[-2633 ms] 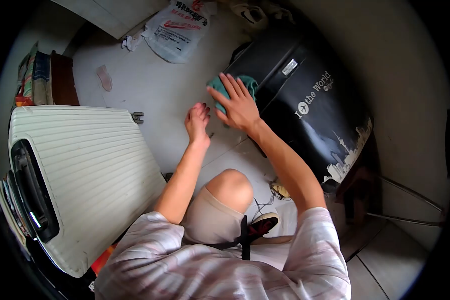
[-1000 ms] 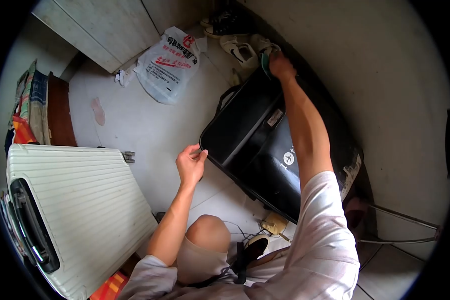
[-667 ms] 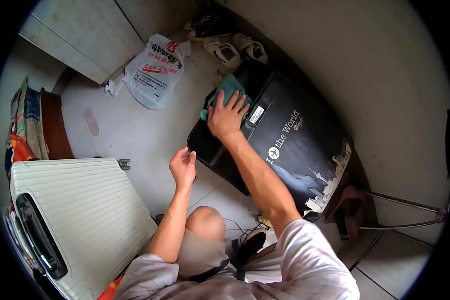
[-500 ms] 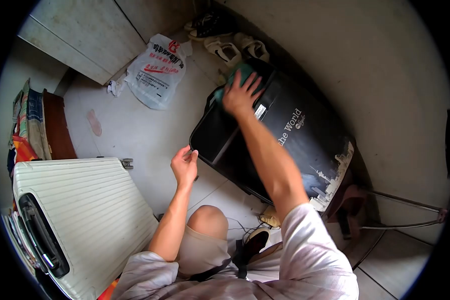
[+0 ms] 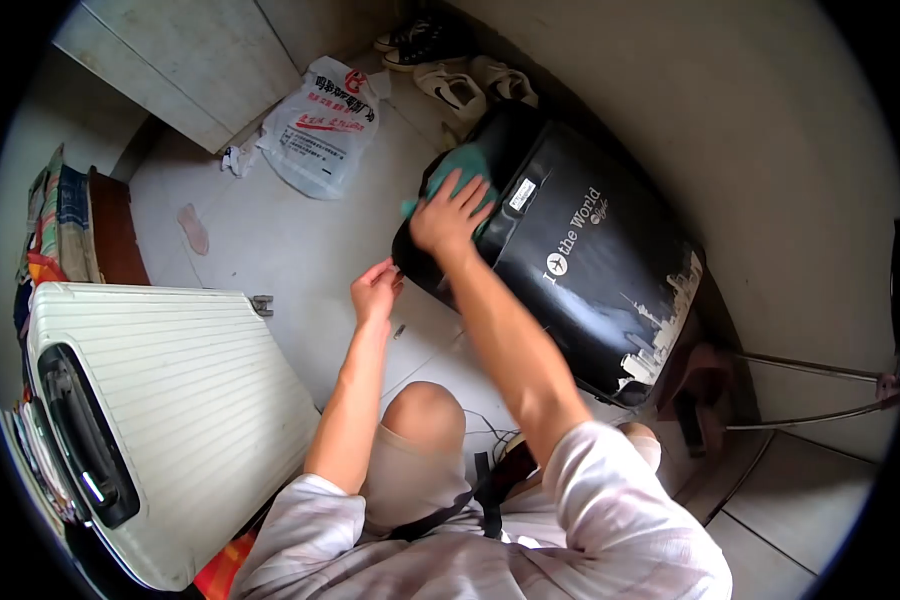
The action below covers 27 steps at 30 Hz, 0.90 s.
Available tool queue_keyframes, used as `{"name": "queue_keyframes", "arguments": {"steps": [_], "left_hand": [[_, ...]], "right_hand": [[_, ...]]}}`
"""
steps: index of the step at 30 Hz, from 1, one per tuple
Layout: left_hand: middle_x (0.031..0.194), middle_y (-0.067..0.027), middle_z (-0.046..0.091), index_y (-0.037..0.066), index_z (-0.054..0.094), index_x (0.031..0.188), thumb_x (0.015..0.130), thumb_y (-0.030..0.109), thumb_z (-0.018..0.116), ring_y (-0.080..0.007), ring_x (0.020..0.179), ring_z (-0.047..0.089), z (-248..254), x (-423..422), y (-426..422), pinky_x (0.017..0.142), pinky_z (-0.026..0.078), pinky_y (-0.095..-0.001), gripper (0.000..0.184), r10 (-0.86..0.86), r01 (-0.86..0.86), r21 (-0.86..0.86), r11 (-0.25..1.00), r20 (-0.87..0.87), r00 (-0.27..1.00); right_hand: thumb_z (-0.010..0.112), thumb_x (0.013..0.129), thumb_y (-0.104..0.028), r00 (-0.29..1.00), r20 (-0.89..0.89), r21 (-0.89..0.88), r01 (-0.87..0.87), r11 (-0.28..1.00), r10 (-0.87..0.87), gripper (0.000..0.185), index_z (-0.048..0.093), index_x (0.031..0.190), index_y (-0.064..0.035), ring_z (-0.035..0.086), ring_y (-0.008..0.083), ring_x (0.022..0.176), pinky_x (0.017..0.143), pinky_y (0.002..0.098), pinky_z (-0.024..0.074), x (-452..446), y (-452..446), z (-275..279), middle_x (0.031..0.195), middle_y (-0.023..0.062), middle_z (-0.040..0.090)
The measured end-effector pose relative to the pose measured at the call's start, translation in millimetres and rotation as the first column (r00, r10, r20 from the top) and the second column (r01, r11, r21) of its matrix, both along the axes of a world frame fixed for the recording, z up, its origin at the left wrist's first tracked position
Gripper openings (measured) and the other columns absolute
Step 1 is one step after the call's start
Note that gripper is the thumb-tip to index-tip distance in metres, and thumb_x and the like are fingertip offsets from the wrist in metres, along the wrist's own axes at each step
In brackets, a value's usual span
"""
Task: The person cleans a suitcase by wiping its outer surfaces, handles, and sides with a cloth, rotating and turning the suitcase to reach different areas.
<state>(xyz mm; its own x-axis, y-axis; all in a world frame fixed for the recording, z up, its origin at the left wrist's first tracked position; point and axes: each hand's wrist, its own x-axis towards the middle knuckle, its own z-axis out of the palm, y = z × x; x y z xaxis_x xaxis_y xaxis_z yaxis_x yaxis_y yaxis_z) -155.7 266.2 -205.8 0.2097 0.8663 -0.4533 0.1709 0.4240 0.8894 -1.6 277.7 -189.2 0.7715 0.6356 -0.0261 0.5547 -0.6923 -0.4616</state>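
A black suitcase (image 5: 580, 270) with white lettering and a skyline print lies tilted in front of me. My right hand (image 5: 452, 212) presses a green cloth (image 5: 462, 165) against the suitcase's side near its upper left end, fingers spread over the cloth. The palm hides part of the cloth. At the suitcase's left corner, the fingers of my left hand (image 5: 377, 291) are pinched together on its edge. A white label (image 5: 522, 194) sits on the front face, close to my right hand.
A white ribbed suitcase (image 5: 180, 400) stands at my left. Farther off lie a printed plastic bag (image 5: 322, 130) and several shoes (image 5: 452, 92) by the wall. A pink high-heeled shoe (image 5: 705, 400) and metal bars (image 5: 810, 369) are at the right.
My right hand and the cloth have slid left and down along the suitcase's side. The suitcase has tilted, so more of its printed front shows. My left hand remains at its corner.
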Motion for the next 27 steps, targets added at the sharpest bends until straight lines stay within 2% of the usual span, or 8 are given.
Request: {"name": "queue_keyframes", "arguments": {"steps": [2, 4, 7, 11, 14, 21, 25, 27], "left_hand": [[0.101, -0.0055, 0.071, 0.003, 0.064, 0.119, 0.097, 0.024, 0.059, -0.0148, 0.082, 0.067, 10.5, -14.3, 3.5, 0.067, 0.05, -0.0267, 0.031, 0.146, -0.094, -0.343, 0.935, 0.129, 0.981], [0.11, -0.0046, 0.068, 0.004, 0.06, 0.124, 0.099, 0.029, 0.052, -0.0161, 0.098, 0.064, 22.3, -30.6, -1.7, 0.076, 0.049, -0.0316, 0.035, 0.15, -0.072, -0.348, 0.935, 0.203, 0.968], [0.142, -0.0143, 0.053, 0.004, 0.046, 0.14, 0.097, 0.026, 0.051, -0.0229, 0.135, 0.046, 53.8, -37.4, -4.1, 0.107, 0.035, -0.0448, 0.048, 0.163, -0.168, -0.26, 0.951, -0.038, 0.986], [0.141, -0.0142, 0.054, 0.002, 0.047, 0.139, 0.096, 0.026, 0.052, -0.0238, 0.133, 0.048, 70.0, -68.0, -5.9, 0.107, 0.035, -0.0439, 0.049, 0.197, -0.172, -0.204, 0.964, 0.104, 0.975], [0.14, -0.0143, 0.054, 0.002, 0.047, 0.139, 0.096, 0.024, 0.052, -0.0243, 0.132, 0.049, 80.8, -79.9, -5.0, 0.107, 0.036, -0.044, 0.049, 0.207, -0.177, -0.199, 0.964, 0.142, 0.968], [0.138, -0.0155, 0.056, 0.001, 0.049, 0.135, 0.094, 0.023, 0.055, -0.0257, 0.131, 0.05, 64.0, -57.0, -12.4, 0.109, 0.035, -0.0436, 0.047, 0.191, -0.159, -0.214, 0.964, 0.137, 0.972], [0.137, -0.0164, 0.056, 0.0, 0.049, 0.135, 0.095, 0.021, 0.055, -0.0273, 0.131, 0.05, 72.8, -39.9, -16.6, 0.111, 0.033, -0.0443, 0.046, 0.111, -0.096, -0.09, 0.991, 0.176, 0.978], [0.137, -0.0164, 0.056, -0.001, 0.049, 0.135, 0.095, 0.02, 0.055, -0.0275, 0.131, 0.05, 79.6, -32.3, -21.0, 0.111, 0.034, -0.0441, 0.046, 0.079, -0.069, -0.06, 0.996, 0.181, 0.98]], "right_hand": [[0.054, 0.092, -0.038, 0.989, -0.125, -0.032, -0.078, 0.996, 0.074, 0.085, 0.015, 0.152, 0.0069, 0.002, 0.0569, 0.145, 0.113, 0.07, 0.0019, -64.3, -28.1, 16.1, 0.154, 0.0418, 0.007], [0.054, 0.092, -0.04, 0.991, -0.069, -0.033, -0.114, 0.993, 0.111, 0.085, 0.015, 0.153, 0.004, 0.004, 0.0565, 0.145, 0.112, 0.0707, 0.0037, -92.4, -48.4, 10.7, 0.154, 0.0408, 0.008], [0.054, 0.092, -0.038, 0.988, 0.042, 0.022, -0.148, 0.989, 0.147, 0.082, 0.015, 0.156, -0.0057, 0.0, 0.0554, 0.146, 0.111, 0.0723, -0.0007, -64.1, -38.5, -3.1, 0.156, 0.0378, 0.007], [0.052, 0.093, -0.033, 0.979, 0.194, 0.101, -0.077, 0.992, 0.057, 0.073, 0.02, 0.157, -0.0164, 0.0, 0.049, 0.148, 0.113, 0.07, 0.001, 44.1, -0.9, -16.4, 0.163, 0.0242, 0.006], [0.051, 0.093, -0.034, 1.0, -0.007, 0.024, -0.024, 0.999, 0.025, 0.069, 0.025, 0.155, -0.0175, 0.002, 0.0483, 0.149, 0.113, 0.0704, 0.0021, 55.5, 11.5, 4.1, 0.163, 0.0213, 0.011], [0.06, 0.089, -0.029, 0.88, 0.21, -0.016, -0.432, 0.902, 0.426, 0.044, 0.052, 0.131, -0.018, 0.03, 0.0503, 0.139, 0.104, 0.0784, 0.0183, -77.9, -61.5, -1.6, 0.15, 0.0216, 0.037], [0.061, 0.088, -0.016, 0.749, 0.405, 0.0, -0.575, 0.818, 0.525, 0.036, 0.057, 0.123, -0.0168, 0.046, 0.0413, 0.126, 0.109, 0.0642, 0.0297, -80.0, -124.5, 6.0, 0.13, 0.017, 0.052], [0.065, 0.083, -0.009, 0.789, 0.357, 0.252, -0.597, 0.762, 0.5, 0.041, 0.06, 0.123, -0.0155, 0.052, 0.0387, 0.116, 0.105, 0.0551, 0.0369, -72.7, -151.1, 26.6, 0.121, 0.0175, 0.056]]}}
